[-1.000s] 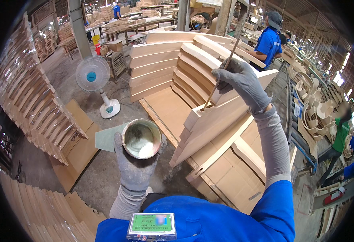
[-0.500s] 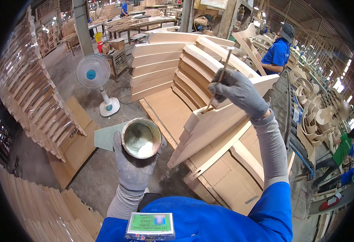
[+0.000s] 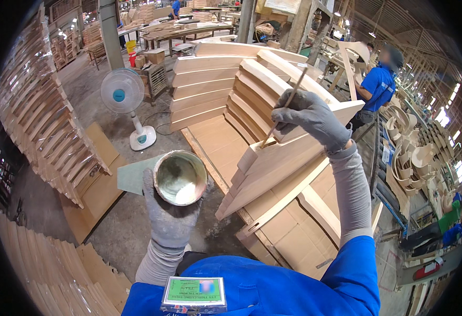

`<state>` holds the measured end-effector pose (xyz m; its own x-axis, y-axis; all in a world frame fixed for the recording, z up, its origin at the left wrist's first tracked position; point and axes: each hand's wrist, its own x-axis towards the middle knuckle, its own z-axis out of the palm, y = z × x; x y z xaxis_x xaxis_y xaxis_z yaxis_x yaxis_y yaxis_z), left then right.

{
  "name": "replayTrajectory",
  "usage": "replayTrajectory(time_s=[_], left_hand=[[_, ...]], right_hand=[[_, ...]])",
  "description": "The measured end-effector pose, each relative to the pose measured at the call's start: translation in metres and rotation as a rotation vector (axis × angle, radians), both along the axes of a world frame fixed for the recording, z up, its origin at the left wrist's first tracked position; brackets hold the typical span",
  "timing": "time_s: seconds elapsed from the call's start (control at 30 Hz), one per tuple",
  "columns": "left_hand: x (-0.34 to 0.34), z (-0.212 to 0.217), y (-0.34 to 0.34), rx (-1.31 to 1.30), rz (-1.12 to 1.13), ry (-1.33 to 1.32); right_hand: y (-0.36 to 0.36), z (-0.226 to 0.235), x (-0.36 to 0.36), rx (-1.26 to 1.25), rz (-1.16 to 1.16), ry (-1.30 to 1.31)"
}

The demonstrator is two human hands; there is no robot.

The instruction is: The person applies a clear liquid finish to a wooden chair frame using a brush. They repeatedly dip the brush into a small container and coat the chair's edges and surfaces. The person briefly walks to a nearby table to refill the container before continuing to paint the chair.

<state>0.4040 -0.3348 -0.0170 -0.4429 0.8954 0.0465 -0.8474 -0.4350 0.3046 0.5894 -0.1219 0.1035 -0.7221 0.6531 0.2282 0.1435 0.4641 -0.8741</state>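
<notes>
My left hand (image 3: pixel 174 224), in a grey work glove, is wrapped round a round pot (image 3: pixel 169 171) with a pale, wet substance in its bottom. A pale green flat piece (image 3: pixel 133 176) sticks out to the left from behind the pot; whether the hand holds it too, I cannot tell. My gloved right hand (image 3: pixel 312 117) pinches a thin wooden stick (image 3: pixel 297 84), slanted with its pale end up. The stick's lower tip is at a slot in the end of a wooden board (image 3: pixel 281 163), on the near side of the stack.
Curved wooden boards (image 3: pixel 202 81) are stacked on cardboard (image 3: pixel 215 138) ahead. A standing fan (image 3: pixel 123 92) is at the left, by wrapped wooden parts (image 3: pixel 47 121). A person in blue (image 3: pixel 379 84) stands at the far right beside a roller conveyor (image 3: pixel 377 150).
The pot and green piece have shifted slightly left and up. My right hand stays near the same slot with the stick. The person in blue has moved right and turned.
</notes>
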Motion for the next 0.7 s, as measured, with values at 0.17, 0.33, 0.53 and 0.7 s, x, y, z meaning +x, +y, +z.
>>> replayTrajectory(time_s=[0.17, 0.33, 0.53, 0.7], left_hand=[[0.002, 0.001, -0.003, 0.013, -0.011, 0.004], [0.005, -0.008, 0.001, -0.027, 0.008, 0.007], [0.006, -0.008, -0.001, -0.021, 0.025, 0.023], [0.011, -0.005, -0.001, -0.017, 0.028, 0.011]], right_hand=[[0.012, 0.009, 0.012, 0.125, -0.061, -0.136], [0.002, 0.001, -0.002, 0.028, 0.006, 0.04], [0.014, 0.001, 0.022, -0.034, 0.032, 0.026], [0.003, 0.01, 0.038, 0.084, 0.012, 0.089]])
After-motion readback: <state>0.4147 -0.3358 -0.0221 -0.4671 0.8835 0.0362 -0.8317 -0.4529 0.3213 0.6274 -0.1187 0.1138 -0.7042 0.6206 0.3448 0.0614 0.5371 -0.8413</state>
